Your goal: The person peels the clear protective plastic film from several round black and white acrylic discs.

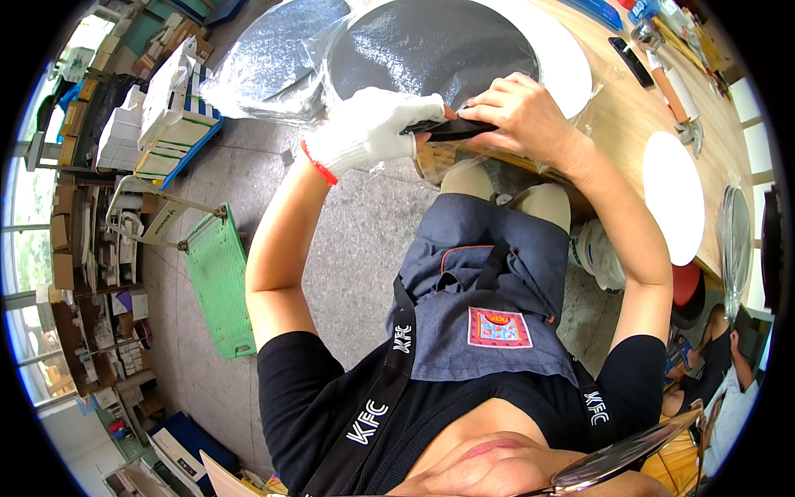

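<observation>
My left hand [364, 128] wears a white knit glove with a red cuff, its thumb and finger tips bare. My bare right hand [526, 120] is bent inward from the other side. Between them, both hands pinch a narrow black piece [451, 129], flat and slightly shiny; its exact kind I cannot make out. It is at the near edge of the table, just below a large dark glossy disc [431, 45] under clear plastic film. A white round sheet [567, 50] shows from beneath the disc. Left of it lies another film-covered disc [277, 50].
The wooden table [613, 108] carries a black phone-like object [631, 62], a roller [669, 93] and a white oval sheet [673, 199]. A green platform trolley [219, 282] stands on the floor at left, near stacked boxes [170, 108]. Another person [712, 364] sits at the lower right.
</observation>
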Demonstrator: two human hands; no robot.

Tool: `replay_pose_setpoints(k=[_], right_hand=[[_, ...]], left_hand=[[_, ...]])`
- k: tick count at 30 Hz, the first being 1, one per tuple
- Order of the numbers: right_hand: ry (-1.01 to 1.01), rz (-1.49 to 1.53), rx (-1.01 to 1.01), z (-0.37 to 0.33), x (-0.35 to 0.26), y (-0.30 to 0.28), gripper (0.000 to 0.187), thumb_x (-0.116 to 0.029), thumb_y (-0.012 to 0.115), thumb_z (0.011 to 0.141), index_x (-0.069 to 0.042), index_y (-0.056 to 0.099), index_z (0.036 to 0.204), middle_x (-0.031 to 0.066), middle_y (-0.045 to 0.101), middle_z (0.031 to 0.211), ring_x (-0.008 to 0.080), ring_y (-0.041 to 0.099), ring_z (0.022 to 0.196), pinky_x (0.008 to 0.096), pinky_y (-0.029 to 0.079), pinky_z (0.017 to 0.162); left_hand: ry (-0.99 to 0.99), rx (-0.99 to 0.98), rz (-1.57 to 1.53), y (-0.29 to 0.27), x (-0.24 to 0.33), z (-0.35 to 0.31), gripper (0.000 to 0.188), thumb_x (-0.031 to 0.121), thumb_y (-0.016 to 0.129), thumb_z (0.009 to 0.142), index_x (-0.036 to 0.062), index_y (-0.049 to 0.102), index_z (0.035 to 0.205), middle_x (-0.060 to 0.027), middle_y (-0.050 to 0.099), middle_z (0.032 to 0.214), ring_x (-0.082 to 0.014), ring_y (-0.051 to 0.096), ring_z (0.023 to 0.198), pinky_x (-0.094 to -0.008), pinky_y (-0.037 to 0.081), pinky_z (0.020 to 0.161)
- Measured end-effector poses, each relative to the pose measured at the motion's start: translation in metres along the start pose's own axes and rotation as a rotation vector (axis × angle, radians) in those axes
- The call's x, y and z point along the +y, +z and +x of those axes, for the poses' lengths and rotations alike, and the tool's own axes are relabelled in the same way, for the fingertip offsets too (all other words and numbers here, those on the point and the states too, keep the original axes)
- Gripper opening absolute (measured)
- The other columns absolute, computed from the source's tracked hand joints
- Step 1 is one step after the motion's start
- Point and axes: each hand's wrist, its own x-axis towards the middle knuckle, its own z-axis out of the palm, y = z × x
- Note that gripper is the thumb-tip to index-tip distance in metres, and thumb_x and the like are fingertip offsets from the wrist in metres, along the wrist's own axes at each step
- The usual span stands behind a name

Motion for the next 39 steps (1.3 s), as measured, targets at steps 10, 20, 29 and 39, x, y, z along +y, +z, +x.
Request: replay_pose_setpoints(k=[10,20,29,39], right_hand=[[-0.089,-0.208,0.019,0.006,-0.009,0.004,0.012,-0.021,0.066,0.08,-0.013,0.067,0.088,-0.0037,0.064,0.079,0.013,0.061,0.08,0.0295,0.047,0.079],[-0.121,-0.207,0.165,-0.002,-0.016,-0.005,0.012,-0.015,0.061,0.08,-0.009,0.064,0.09,0.0001,0.064,0.083,0.0146,0.063,0.085,0.0298,0.049,0.08],[-0.115,-0.181,0.113,-0.028,-0.028,-0.033,0.021,-0.017,0.069,0.08,-0.007,0.067,0.098,0.0014,0.069,0.093,0.0157,0.067,0.088,0.0296,0.053,0.076],[0.418,0.213,0.206,-0.07,-0.068,-0.065,0.018,-0.026,0.066,0.09,-0.008,0.068,0.088,0.0045,0.069,0.084,0.018,0.066,0.076,0.0296,0.053,0.067]], left_hand=[[0.035,0.104,-0.124,0.001,-0.006,-0.007,0.059,0.011,0.078,0.071,0.012,0.06,0.128,-0.0099,0.065,0.116,-0.0306,0.063,0.101,-0.0371,0.05,0.086],[-0.033,0.235,0.235,0.014,0.032,0.0,0.077,0.017,0.084,0.061,0.0053,0.055,0.131,-0.012,0.058,0.125,-0.0309,0.054,0.112,-0.0442,0.039,0.099],[0.063,0.496,0.206,0.042,0.018,-0.009,0.062,-0.005,0.072,0.061,0.0034,0.063,0.121,-0.0125,0.065,0.116,-0.0288,0.062,0.097,-0.0353,0.05,0.084],[0.151,0.588,0.169,0.052,0.02,-0.005,0.033,-0.003,0.066,0.064,0.0047,0.067,0.096,-0.009,0.069,0.101,-0.0261,0.064,0.083,-0.0329,0.051,0.073]])
